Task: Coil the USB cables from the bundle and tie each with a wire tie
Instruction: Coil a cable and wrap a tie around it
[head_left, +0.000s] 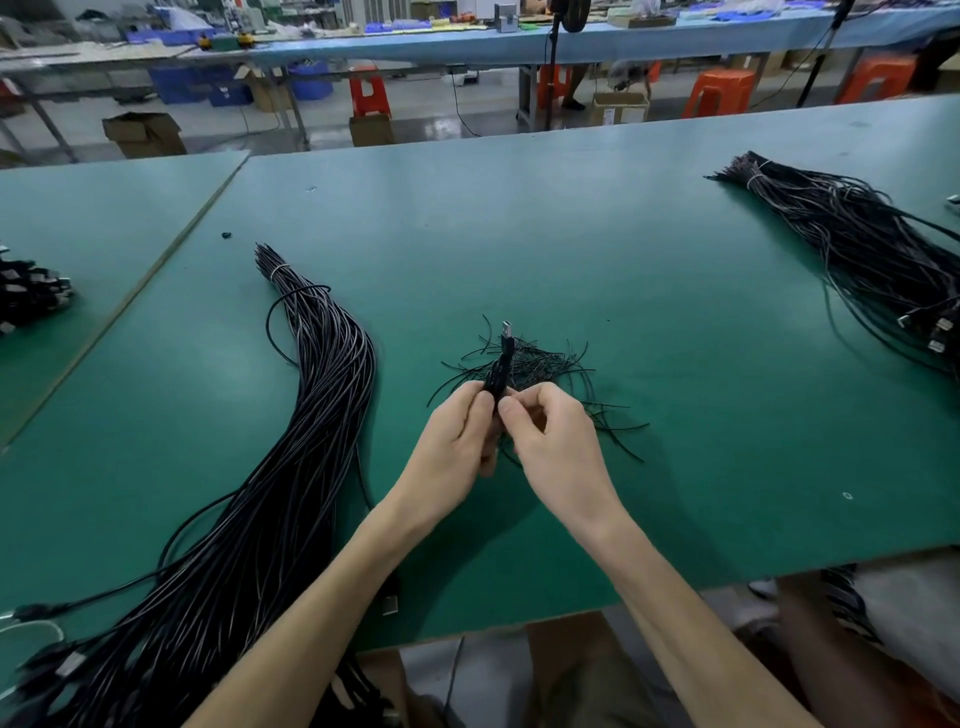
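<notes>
My left hand grips a coiled black USB cable upright above the green table, its metal plug pointing up. My right hand pinches at the coil right beside the left thumb; what it pinches is too small to tell. Just behind both hands lies a loose pile of black wire ties. A long bundle of black USB cables runs from the left middle of the table down past the near left edge.
A second tied cable bundle lies at the right of the table. Finished coils sit at the far left edge. Beyond the table are other benches, orange stools and cardboard boxes.
</notes>
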